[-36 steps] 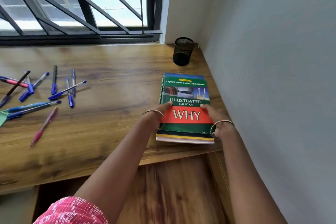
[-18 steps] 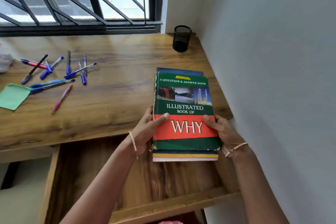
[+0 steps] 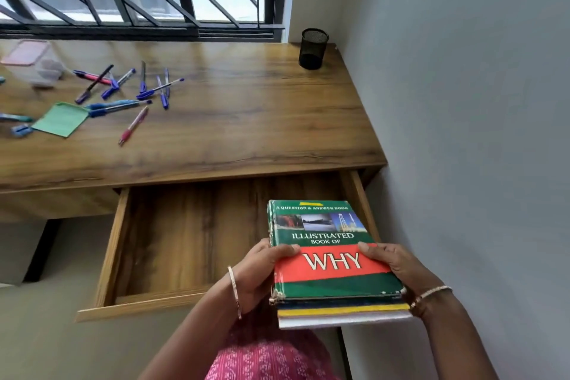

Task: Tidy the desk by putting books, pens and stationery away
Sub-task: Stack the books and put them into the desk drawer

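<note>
Since the earlier frames the books [image 3: 320, 225] have left the desk [image 3: 246, 120] and come towards the person. They are now held with their far end over the right part of the open drawer [image 3: 185, 241] and their near end out past its front rail.

**Grip.** The left hand [image 3: 256, 274] and right hand [image 3: 398, 265] clasp the near half of the stack from either side. Each thumb is pressed flat on the top cover. The other fingers curl underneath and are hidden.

**Step in hand.** The books are being put away in the drawer. The next move probably calls for lowering the stack level between the drawer's side walls, close to the right one, then sliding the fingers out from under it.

**The stack.** It holds several books. The top one is a green and red hardback lettered "WHY", with a worn corner nearest the viewer. Blue, yellow and white edges show beneath it, and the lowest sticks out a little.

**Left to do.** The pens [image 3: 123, 95], a green note [image 3: 60, 119] and a clear box [image 3: 30, 62] remain at the desk's left. A mesh cup [image 3: 313, 48] stands in the far right corner.
</note>
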A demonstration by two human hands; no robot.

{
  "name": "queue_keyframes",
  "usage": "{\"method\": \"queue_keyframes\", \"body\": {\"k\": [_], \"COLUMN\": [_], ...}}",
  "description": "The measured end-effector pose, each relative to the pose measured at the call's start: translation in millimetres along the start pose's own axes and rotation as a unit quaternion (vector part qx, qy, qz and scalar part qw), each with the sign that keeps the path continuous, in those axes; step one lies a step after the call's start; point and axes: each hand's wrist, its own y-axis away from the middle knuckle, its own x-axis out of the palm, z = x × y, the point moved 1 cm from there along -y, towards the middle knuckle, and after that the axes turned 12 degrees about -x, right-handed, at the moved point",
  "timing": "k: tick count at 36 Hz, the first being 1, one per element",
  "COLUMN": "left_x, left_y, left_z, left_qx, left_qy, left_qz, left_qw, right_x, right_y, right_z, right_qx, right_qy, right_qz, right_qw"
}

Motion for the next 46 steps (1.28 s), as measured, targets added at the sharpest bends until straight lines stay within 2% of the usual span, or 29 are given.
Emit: {"method": "queue_keyframes", "body": {"k": [3,8,14,18,25,31,41,46], "left_x": [1,-12,-23,-19,-14,-19,-14,-15], "left_y": [-9,-44,-88,-111,-151,-172,-184,-193], "left_z": [-3,-26,-58,-64,-64,-73,-68,-60], "left_qx": [-0.024,-0.029,-0.044,-0.074,-0.048,-0.064,-0.05,-0.034], "left_qy": [-0.004,-0.002,-0.014,-0.017,-0.012,-0.021,0.036,0.027], "left_qz": [0.001,-0.007,-0.041,-0.072,-0.138,-0.153,-0.178,-0.232], "left_qw": [1.0,1.0,0.998,0.995,0.989,0.986,0.982,0.972], "right_x": [-2,0,5,7,20,17,11,14], "right_y": [-5,-39,-109,-149,-168,-172,-136,-126], "right_z": [-2,3,5,-4,-5,-8,-13,-21], "right_qx": [0.026,0.013,0.004,-0.005,0.036,0.028,-0.096,-0.112], "right_qy": [-0.013,-0.018,0.102,0.23,0.431,0.478,0.555,0.597], "right_qz": [-0.01,-0.037,-0.086,-0.129,-0.145,-0.135,-0.141,-0.129], "right_qw": [1.0,0.999,0.991,0.965,0.89,0.868,0.814,0.784]}}
